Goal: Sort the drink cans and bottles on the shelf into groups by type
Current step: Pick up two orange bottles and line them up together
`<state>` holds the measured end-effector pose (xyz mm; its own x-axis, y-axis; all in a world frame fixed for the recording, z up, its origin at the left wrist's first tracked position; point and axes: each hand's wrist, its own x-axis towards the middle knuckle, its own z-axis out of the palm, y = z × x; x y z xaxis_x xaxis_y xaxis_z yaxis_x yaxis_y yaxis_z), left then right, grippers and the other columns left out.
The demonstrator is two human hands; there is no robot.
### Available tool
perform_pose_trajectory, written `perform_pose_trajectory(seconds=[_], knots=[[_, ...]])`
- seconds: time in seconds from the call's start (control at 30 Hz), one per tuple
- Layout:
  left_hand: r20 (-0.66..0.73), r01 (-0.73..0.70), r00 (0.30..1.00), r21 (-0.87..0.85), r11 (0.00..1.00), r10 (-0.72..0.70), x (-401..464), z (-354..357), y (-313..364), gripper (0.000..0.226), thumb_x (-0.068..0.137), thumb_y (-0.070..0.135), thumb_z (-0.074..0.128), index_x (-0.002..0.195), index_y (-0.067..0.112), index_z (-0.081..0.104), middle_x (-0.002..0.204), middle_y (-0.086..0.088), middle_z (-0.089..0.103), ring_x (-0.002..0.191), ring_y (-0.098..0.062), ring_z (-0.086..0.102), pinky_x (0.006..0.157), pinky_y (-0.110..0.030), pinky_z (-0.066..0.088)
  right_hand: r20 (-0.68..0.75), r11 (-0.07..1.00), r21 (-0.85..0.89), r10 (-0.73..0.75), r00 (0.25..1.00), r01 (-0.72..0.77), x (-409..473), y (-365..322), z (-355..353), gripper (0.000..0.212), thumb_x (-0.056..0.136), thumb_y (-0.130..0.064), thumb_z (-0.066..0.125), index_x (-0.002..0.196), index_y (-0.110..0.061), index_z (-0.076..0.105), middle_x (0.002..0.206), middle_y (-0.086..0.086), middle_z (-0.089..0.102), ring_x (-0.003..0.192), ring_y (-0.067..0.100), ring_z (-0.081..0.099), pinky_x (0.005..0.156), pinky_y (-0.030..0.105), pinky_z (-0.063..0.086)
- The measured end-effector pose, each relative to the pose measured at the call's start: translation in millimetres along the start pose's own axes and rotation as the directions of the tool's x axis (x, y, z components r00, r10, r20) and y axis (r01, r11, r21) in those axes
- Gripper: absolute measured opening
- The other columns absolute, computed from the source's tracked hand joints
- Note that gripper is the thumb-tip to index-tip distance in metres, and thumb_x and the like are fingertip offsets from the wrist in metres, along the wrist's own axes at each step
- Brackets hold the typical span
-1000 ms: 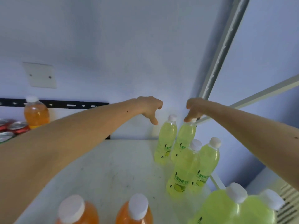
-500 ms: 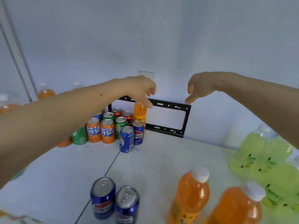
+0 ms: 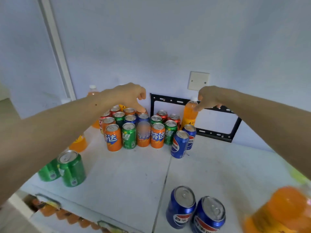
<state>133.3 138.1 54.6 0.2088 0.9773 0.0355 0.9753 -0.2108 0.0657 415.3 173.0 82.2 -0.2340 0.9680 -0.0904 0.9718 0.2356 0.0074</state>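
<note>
Both hands reached over the white shelf (image 3: 134,174) twd the far wall. Left hand (image 3: 125,96) hung w/ fingers loosely curled, holding nothing, its fingertip just above the far cans of the mixed cluster of orange, green, blue and red aluminium cans (image 3: 134,130). Right hand (image 3: 208,98), fingers loosely bent, touched the neck of the tall orange plastic bottle w/ white cap (image 3: 189,115), standing upright at far centre, right of the cluster. Two blue cans (image 3: 195,211) stood near, two green cans (image 3: 65,170) at left.
</note>
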Motion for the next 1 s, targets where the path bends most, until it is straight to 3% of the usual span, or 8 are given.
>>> perform_pose_trajectory(seconds=[0.07,0.2,0.37,0.5,0.6,0.77,0.9,1.0], knots=[[-0.007,0.025,1.0,-0.003,1.0,-0.025,9,6,-22,0.069,0.075,0.048,0.077,0.131,0.015,0.051,0.132,-0.004,0.057,0.118,-0.022,0.054,0.096,-0.042,0.048,0.001,1.0,0.018,0.022,1.0,-0.022,16,-5,10,0.067,0.085,-0.044,0.068,0.129,0.003,0.052,0.124,0.017,0.058,0.097,0.029,0.059,0.073,0.035,0.055],[-0.011,0.093,0.996,0.014,0.996,-0.092,32,17,-59,0.078,0.075,0.05,0.076,0.138,0.015,0.043,0.139,-0.005,0.052,0.123,-0.026,0.05,0.098,-0.046,0.046,0.023,0.985,0.14,0.102,0.995,-0.104,51,-6,32,0.079,0.083,-0.045,0.07,0.139,0.0,0.038,0.134,0.015,0.048,0.108,0.031,0.054,0.084,0.041,0.056],[-0.006,0.116,0.993,0.015,0.993,-0.116,67,31,-88,0.08,0.077,0.048,0.075,0.14,0.014,0.04,0.139,-0.007,0.051,0.123,-0.027,0.049,0.098,-0.047,0.046,0.006,0.967,0.183,0.179,0.984,-0.177,91,-9,53,0.098,0.077,-0.057,0.069,0.145,0.001,0.029,0.144,0.016,0.03,0.113,0.033,0.053,0.085,0.041,0.057],[-0.025,0.138,0.99,-0.005,0.99,-0.138,90,39,-102,0.085,0.075,0.046,0.078,0.142,0.014,0.037,0.139,-0.009,0.047,0.123,-0.029,0.047,0.096,-0.047,0.046,-0.08,0.889,0.379,0.307,0.948,-0.256,113,-5,71,0.108,0.072,-0.047,0.079,0.142,0.006,0.017,0.121,0.02,0.051,0.096,0.03,0.06,0.077,0.035,0.056],[-0.066,0.166,0.984,-0.03,0.986,-0.168,103,40,-113,0.094,0.072,0.043,0.081,0.145,0.012,0.031,0.141,-0.013,0.041,0.125,-0.031,0.045,0.097,-0.049,0.046,-0.13,0.834,0.482,0.372,0.919,-0.269,126,2,84,0.087,0.067,-0.038,0.085,0.13,-0.003,0.036,0.109,0.015,0.057,0.088,0.027,0.056,0.067,0.035,0.052],[-0.103,0.23,0.967,-0.049,0.972,-0.234,117,42,-135,0.105,0.068,0.036,0.086,0.148,0.011,0.023,0.146,-0.015,0.032,0.132,-0.035,0.035,0.098,-0.05,0.044,-0.057,0.72,0.593,0.484,0.873,-0.36,136,-2,89,0.073,0.069,-0.039,0.084,0.119,-0.003,0.046,0.098,0.013,0.053,0.086,0.028,0.056,0.078,0.04,0.057],[-0.076,0.244,0.965,-0.106,0.964,-0.253,128,48,-150,0.105,0.067,0.028,0.087,0.148,0.012,0.022,0.143,-0.018,0.032,0.124,-0.037,0.045,0.096,-0.047,0.048,-0.117,0.798,0.514,0.43,0.895,-0.316,142,-15,82,0.06,0.064,-0.044,0.086,0.097,-0.006,0.053,0.092,0.015,0.063,0.077,0.029,0.062,0.052,0.031,0.048],[-0.066,0.255,0.961,-0.156,0.954,-0.267,137,56,-153,0.107,0.068,0.025,0.087,0.148,0.012,0.018,0.142,-0.02,0.03,0.116,-0.038,0.052,0.089,-0.044,0.052,-0.188,0.867,0.428,0.359,0.914,-0.253,145,-30,57,0.056,0.061,-0.042,0.088,0.088,-0.007,0.052,0.085,0.011,0.062,0.072,0.025,0.057,0.049,0.027,0.039]])
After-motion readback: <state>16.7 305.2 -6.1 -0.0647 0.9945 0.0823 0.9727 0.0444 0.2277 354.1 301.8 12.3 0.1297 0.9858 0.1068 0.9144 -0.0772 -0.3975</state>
